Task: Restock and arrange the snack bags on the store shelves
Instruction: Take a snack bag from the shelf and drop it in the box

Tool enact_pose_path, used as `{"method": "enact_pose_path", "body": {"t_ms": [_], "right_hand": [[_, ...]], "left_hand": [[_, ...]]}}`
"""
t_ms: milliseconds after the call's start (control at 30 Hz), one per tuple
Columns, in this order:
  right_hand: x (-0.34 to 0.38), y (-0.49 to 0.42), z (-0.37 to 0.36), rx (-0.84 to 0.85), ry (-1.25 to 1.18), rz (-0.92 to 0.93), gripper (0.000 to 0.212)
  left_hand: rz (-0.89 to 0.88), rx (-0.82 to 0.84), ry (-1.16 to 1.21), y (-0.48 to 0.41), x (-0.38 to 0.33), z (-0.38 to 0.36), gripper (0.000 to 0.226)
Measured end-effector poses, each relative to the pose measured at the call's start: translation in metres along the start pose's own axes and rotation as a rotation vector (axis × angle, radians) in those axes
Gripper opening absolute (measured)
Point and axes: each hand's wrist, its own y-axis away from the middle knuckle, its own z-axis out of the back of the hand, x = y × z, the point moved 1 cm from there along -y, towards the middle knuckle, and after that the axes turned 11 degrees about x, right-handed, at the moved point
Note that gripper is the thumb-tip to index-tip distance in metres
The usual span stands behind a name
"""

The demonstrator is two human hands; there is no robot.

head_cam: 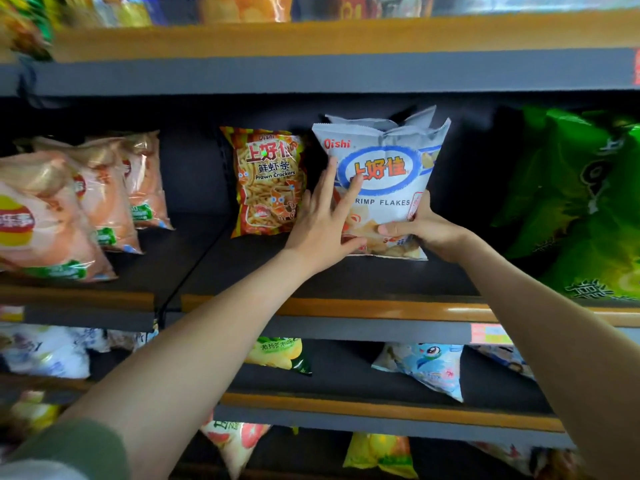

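Dim shelf recess, sharp centre, motion-blurred warped edges, and glare on the wooden shelf lip (pixel 464 310).

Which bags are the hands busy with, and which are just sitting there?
Busy with:
white shrimp flakes bag, upright, left hand flat on its front, right hand gripping its lower corner

Just sitting there:
prawn crackers bag
peach chip bags
green bags
pony bag on the shelf below

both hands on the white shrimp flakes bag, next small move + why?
Probably let go. The Shrimp Flakes bag already stands upright on the shelf, beside the Prawn Crackers bag and in front of another white bag. The left hand lies flat against its face; the right hand grips its lower corner.
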Motion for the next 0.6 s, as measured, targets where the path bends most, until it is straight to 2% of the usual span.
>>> {"method": "enact_pose_path", "body": {"t_ms": [133, 233, 333, 467, 533, 600], "right_hand": [[-0.004, -0.001, 0.001, 0.006, -0.026, 0.02, 0.121], [-0.003, 0.001, 0.002, 0.02, -0.024, 0.032, 0.119], [0.002, 0.003, 0.002, 0.036, -0.002, 0.073, 0.11], [0.01, -0.001, -0.003, 0.043, 0.013, 0.071, 0.112], [0.014, -0.006, -0.014, 0.073, 0.03, 0.055, 0.102], [0.021, -0.01, -0.028, 0.094, 0.043, 0.055, 0.084]], "left_hand": [[0.009, -0.024, -0.15, 0.001, 0.004, 0.005, 0.103], [-0.074, -0.073, -0.253, -0.001, -0.001, 0.005, 0.101], [-0.082, -0.074, -0.286, -0.01, -0.011, -0.001, 0.102], [-0.042, -0.054, -0.259, -0.015, -0.007, -0.005, 0.104], [-0.029, -0.064, -0.228, -0.008, 0.002, -0.004, 0.105], [-0.026, -0.073, -0.21, 0.001, 0.012, -0.002, 0.105]]}}
